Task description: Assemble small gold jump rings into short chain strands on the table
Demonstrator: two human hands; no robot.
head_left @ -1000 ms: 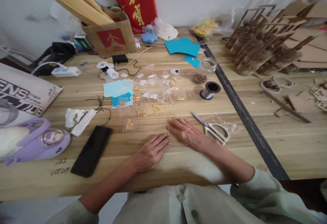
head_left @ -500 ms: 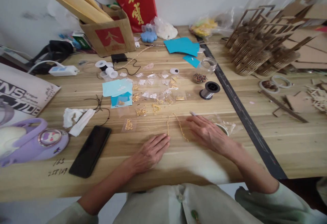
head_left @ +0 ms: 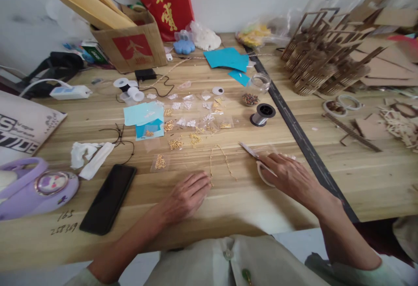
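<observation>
A thin gold chain [head_left: 226, 160] lies in a bent loop on the wooden table in front of me. My left hand [head_left: 189, 193] rests palm down beside its left end, fingers lying together on the wood; the fingertips are close to the chain, and I cannot see whether they touch it. To the right of the chain is a pair of scissors [head_left: 249, 150] with white handles, its blades pointing away to the left. My right hand [head_left: 287, 172] is over the handles with its fingers on them. Several small bags of gold beads [head_left: 160, 162] lie beyond my left hand.
A black phone [head_left: 108, 199] and a purple bottle [head_left: 39, 190] are on the left. Farther back stand a wire spool [head_left: 263, 115] and a clear jar of beads [head_left: 251, 99]. A dark strip [head_left: 294, 136] crosses the table on the right, with bamboo-like baskets [head_left: 318, 64] beyond.
My right hand has shifted right, and the scissors have turned so that more of blades and handles shows. My left hand stays by the chain. The view has swung slightly right.
</observation>
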